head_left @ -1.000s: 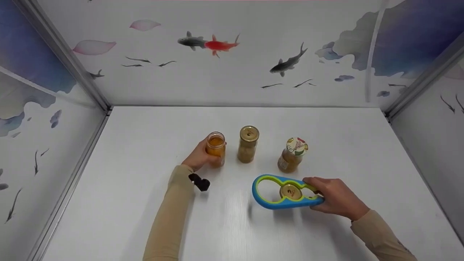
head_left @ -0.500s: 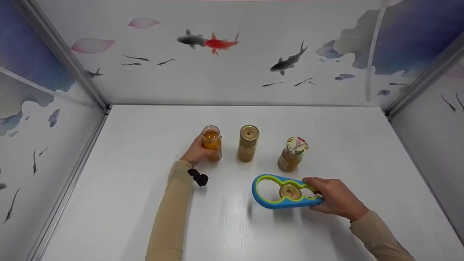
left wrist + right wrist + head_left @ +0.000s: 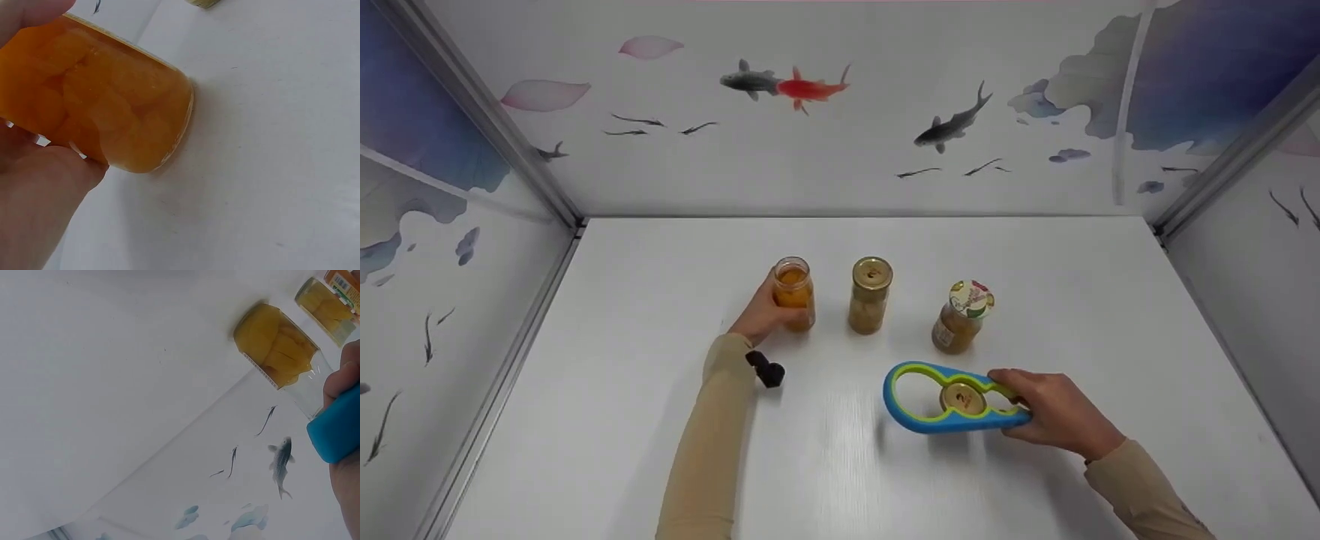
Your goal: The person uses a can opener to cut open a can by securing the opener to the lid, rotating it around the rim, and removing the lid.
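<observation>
My left hand (image 3: 761, 315) grips an uncapped glass jar of orange fruit (image 3: 793, 296), its open mouth facing up, at the left of the row of jars. The left wrist view has the jar's side and base (image 3: 135, 107) close up, with thumb and fingers around it. In my right hand (image 3: 1061, 412) is a blue and green jar opener (image 3: 911, 420), pinched at its narrow end and held above the table. A gold lid (image 3: 962, 399) shows in the opener's middle hole. Only the blue handle end (image 3: 337, 430) appears in the right wrist view.
A gold-capped jar (image 3: 870, 300) stands just right of the left hand's jar. Farther right is a jar with a patterned lid (image 3: 958, 322), behind the opener. The white table (image 3: 645, 285) meets printed walls (image 3: 840, 165) at the back and sides.
My left hand has shifted the orange jar away from me and slightly left across the table. The right hand and jar opener have stayed almost still.
</observation>
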{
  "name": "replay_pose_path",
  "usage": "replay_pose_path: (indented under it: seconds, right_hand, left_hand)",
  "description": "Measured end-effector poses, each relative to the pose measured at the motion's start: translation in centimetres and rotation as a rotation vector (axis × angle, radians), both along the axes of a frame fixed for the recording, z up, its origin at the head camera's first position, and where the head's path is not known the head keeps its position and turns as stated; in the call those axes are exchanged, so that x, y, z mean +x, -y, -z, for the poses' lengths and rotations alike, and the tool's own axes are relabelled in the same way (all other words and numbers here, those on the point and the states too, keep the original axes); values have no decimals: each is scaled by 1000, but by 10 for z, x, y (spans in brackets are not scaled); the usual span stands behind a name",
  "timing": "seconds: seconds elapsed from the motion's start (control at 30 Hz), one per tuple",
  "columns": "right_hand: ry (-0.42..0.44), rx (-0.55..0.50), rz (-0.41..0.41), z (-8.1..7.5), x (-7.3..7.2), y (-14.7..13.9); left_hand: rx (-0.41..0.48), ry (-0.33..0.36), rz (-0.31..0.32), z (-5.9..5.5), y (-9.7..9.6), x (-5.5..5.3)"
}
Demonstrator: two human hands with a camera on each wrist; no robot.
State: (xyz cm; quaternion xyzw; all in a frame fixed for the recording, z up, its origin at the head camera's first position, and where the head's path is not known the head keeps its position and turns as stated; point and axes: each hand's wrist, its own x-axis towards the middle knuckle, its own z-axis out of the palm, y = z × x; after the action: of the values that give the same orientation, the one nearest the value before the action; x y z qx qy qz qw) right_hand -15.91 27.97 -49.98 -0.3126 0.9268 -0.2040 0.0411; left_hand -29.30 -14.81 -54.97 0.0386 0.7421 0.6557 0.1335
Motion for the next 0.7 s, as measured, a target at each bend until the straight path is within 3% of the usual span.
replay_pose_path:
  seconds: [0.37,0.57,0.7]
  right_hand:
    - [12,-21,11,-3,6,-1]
    - [5,-17,9,-4,7,0]
    - [-7,-9,10,-3,8,0]
  left_hand:
    - [-13,-17,-18,5,23,29]
    - [-21,-13,-22,4,22,46]
    - [23,-19,-32,2,19,56]
